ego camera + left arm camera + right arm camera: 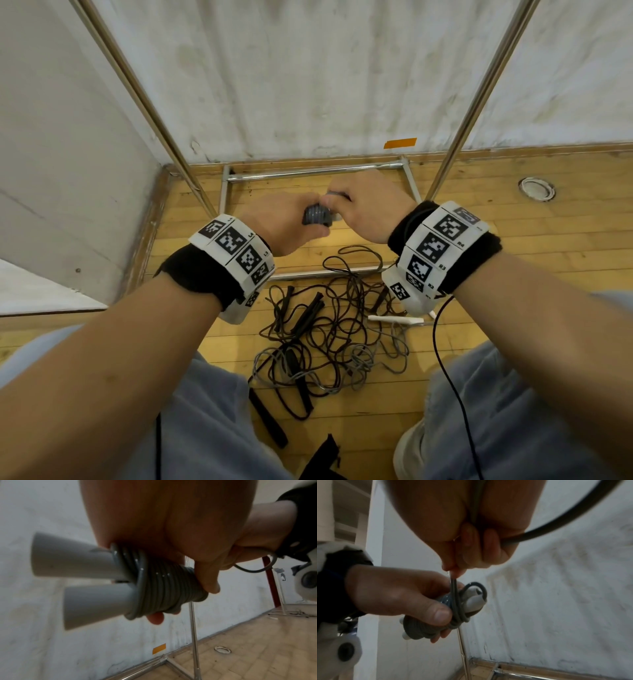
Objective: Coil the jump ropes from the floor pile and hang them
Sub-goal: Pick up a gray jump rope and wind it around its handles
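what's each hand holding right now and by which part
The left hand grips the grey jump rope around its coiled middle, wound on both handles. The right hand pinches its loose end loop.

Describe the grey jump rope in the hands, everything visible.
The grey jump rope is a glossy, plastic-looking cord wound in tight turns round its two pale grey handles, which lie side by side and stick out of the coil. The left hand grips the bundle in the air above the floor pile. The right hand pinches the loose end, which forms a small loop beside the coil.
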Motion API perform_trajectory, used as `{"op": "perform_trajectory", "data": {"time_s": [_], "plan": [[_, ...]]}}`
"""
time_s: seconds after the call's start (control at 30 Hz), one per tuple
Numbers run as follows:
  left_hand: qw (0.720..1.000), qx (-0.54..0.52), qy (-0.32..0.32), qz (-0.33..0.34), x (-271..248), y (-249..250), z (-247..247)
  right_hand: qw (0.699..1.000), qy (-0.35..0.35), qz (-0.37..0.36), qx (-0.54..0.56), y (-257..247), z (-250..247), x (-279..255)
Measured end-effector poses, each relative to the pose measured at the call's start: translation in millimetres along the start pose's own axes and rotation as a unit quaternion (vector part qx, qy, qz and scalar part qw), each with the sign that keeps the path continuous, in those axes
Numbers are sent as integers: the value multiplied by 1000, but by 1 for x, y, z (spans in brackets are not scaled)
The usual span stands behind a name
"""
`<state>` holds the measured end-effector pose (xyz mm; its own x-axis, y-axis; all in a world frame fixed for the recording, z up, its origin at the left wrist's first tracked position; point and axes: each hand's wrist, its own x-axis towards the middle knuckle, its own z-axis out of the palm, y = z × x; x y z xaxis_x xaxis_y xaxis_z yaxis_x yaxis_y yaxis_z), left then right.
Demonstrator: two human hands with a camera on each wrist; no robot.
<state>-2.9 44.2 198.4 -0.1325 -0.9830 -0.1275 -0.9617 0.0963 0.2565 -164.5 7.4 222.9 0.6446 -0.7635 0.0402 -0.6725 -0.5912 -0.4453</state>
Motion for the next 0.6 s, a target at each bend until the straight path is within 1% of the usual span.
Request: {"op": "perform_trajectory", "data": {"time_s": [0.07,0.1,0.13,0.2,0.27,0.33,0.4,0.47,0.53,0.57,0.6], "plan": [[999,-31,-24,36,-2,3,0,1000,15,2,22,2,2,1],[998,-41,-23,49,-3,4,0,999,23,8,43,5,1,2],[997,-52,-14,59,-4,5,0,997,31,18,72,8,0,3],[994,-85,29,69,-7,9,1,985,54,43,157,13,-5,6],[986,-137,80,54,-10,13,0,961,81,61,259,16,-9,6],[972,-201,116,41,-12,17,-3,933,91,79,339,18,-12,6],[949,-289,122,28,-14,22,-8,895,86,99,426,20,-13,7],[921,-365,135,23,-15,26,-13,849,70,108,513,20,-12,8],[906,-388,164,29,-15,27,-16,810,57,110,573,18,-8,8],[904,-387,180,25,-15,28,-18,801,55,109,586,17,-7,8],[903,-383,195,14,-14,28,-19,800,55,107,588,16,-6,8]]}}
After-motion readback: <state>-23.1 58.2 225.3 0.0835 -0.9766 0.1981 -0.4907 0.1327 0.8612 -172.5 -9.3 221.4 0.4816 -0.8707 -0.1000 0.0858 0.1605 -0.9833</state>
